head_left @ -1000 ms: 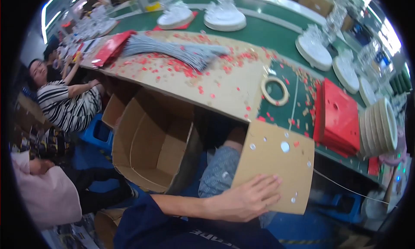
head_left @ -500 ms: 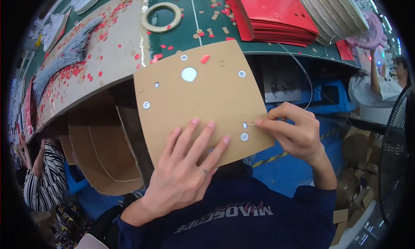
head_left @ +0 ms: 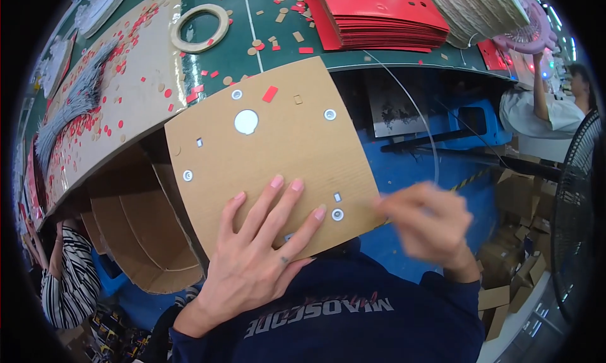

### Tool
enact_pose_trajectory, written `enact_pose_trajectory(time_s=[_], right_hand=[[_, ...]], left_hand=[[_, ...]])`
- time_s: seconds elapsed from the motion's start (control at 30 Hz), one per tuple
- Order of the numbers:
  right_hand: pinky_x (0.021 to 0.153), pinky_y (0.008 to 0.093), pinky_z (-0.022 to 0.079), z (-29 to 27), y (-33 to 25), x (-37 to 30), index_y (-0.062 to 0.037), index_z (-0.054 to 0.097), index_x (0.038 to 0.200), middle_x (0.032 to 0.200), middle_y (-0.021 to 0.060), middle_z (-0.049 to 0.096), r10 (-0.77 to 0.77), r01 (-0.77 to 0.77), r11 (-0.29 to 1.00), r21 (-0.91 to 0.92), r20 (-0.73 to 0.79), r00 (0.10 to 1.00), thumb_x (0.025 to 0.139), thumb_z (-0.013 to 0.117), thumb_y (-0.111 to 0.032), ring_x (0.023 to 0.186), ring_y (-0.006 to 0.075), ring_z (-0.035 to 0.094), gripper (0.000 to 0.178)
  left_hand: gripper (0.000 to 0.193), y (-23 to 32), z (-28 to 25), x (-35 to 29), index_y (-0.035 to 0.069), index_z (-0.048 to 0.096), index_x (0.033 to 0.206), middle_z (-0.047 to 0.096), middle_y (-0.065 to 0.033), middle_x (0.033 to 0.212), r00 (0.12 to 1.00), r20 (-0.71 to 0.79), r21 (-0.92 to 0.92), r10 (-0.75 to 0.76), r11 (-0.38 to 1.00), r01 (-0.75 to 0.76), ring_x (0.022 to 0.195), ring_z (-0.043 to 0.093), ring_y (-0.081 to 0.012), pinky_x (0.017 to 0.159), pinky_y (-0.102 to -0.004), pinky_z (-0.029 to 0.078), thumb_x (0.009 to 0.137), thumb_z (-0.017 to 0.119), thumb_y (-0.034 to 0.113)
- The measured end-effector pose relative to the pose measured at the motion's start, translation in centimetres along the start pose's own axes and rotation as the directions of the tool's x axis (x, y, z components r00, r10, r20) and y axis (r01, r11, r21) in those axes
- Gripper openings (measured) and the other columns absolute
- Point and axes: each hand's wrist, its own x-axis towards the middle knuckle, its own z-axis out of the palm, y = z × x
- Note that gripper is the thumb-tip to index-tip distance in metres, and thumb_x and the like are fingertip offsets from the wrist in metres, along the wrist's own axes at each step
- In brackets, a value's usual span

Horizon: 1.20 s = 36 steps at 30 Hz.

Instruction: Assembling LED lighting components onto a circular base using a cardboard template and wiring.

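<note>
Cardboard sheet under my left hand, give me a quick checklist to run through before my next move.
1. Left hand on the cardboard sheet: ok, fingers spread over its near part.
2. Right hand free of any small item: cannot tell, it is blurred.
3. Sheet free of scraps: not ok, a red scrap lies near the large round hole.
4. Small brown rectangle firmly attached: cannot tell.
5. Tape roll off the sheet: ok, it lies on the table.
</note>
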Motion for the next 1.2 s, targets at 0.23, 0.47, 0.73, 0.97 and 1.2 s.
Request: enact_pose_trajectory(time_s=[0.23, 0.47, 0.73, 0.97, 1.2], right_hand=[[0.048, 0.0235, 0.049, 0.4, 0.3, 0.0, -0.0044, 0.080, 0.096, 0.080, 0.0085, 0.070, 0.035, -0.051, 0.982, 0.180, 0.093, 0.995, 0.066, 0.073, 0.012, 0.060, 0.0164, 0.066, 0.035], [0.056, 0.0277, 0.051, 2.1, 2.3, 1.6, -0.0051, 0.080, 0.098, 0.082, 0.0075, 0.066, -0.094, 0.082, 0.991, 0.110, 0.102, 0.990, 0.063, 0.075, 0.005, 0.071, 0.0202, 0.064, 0.037], [0.050, 0.0279, 0.048, 1.2, 3.6, 2.2, -0.0092, 0.081, 0.099, 0.082, 0.0057, 0.065, -0.144, 0.110, 0.982, 0.152, 0.241, 0.960, 0.065, 0.074, 0.003, 0.068, 0.0181, 0.063, 0.037], [0.048, 0.0269, 0.047, 1.2, 4.2, 2.4, -0.0102, 0.082, 0.101, 0.081, 0.0052, 0.064, -0.189, 0.135, 0.969, 0.205, 0.272, 0.943, 0.066, 0.074, 0.000, 0.067, 0.0172, 0.063, 0.037], [0.051, 0.0280, 0.052, 0.9, 3.0, 3.1, -0.0028, 0.080, 0.102, 0.080, 0.0061, 0.062, -0.272, 0.264, 0.962, 0.070, 0.308, 0.912, 0.068, 0.074, -0.008, 0.067, 0.0179, 0.064, 0.035]], left_hand=[[0.073, -0.4, 0.0, -0.3, 0.025, 0.057, 0.147, 0.043, -0.0173, 0.157, 1.000, 0.000, -0.002, -0.029, 1.000, 0.029, 0.145, 0.040, -0.0385, 0.116, -0.0571, 0.027, 0.078, 0.079, 0.034], [0.071, -0.2, -0.1, 0.2, 0.027, 0.058, 0.146, 0.043, -0.0158, 0.157, 1.000, 0.008, -0.005, -0.010, 1.000, 0.010, 0.145, 0.040, -0.0373, 0.116, -0.0566, 0.026, 0.078, 0.078, 0.034], [0.072, -0.5, 0.1, 0.0, 0.031, 0.059, 0.145, 0.044, -0.0127, 0.156, 0.999, 0.037, 0.006, -0.003, 1.000, 0.003, 0.144, 0.039, -0.0355, 0.116, -0.0586, 0.024, 0.076, 0.078, 0.038], [0.069, -0.8, -0.1, 0.2, 0.033, 0.060, 0.144, 0.044, -0.0114, 0.155, 0.998, 0.059, 0.011, -0.012, 1.000, 0.011, 0.144, 0.040, -0.0344, 0.118, -0.0601, 0.023, 0.077, 0.076, 0.039], [0.069, -1.0, -0.4, 0.7, 0.034, 0.059, 0.144, 0.046, -0.0107, 0.154, 0.998, 0.067, 0.008, -0.001, 1.000, 0.001, 0.142, 0.041, -0.0339, 0.116, -0.0602, 0.023, 0.077, 0.074, 0.038]])
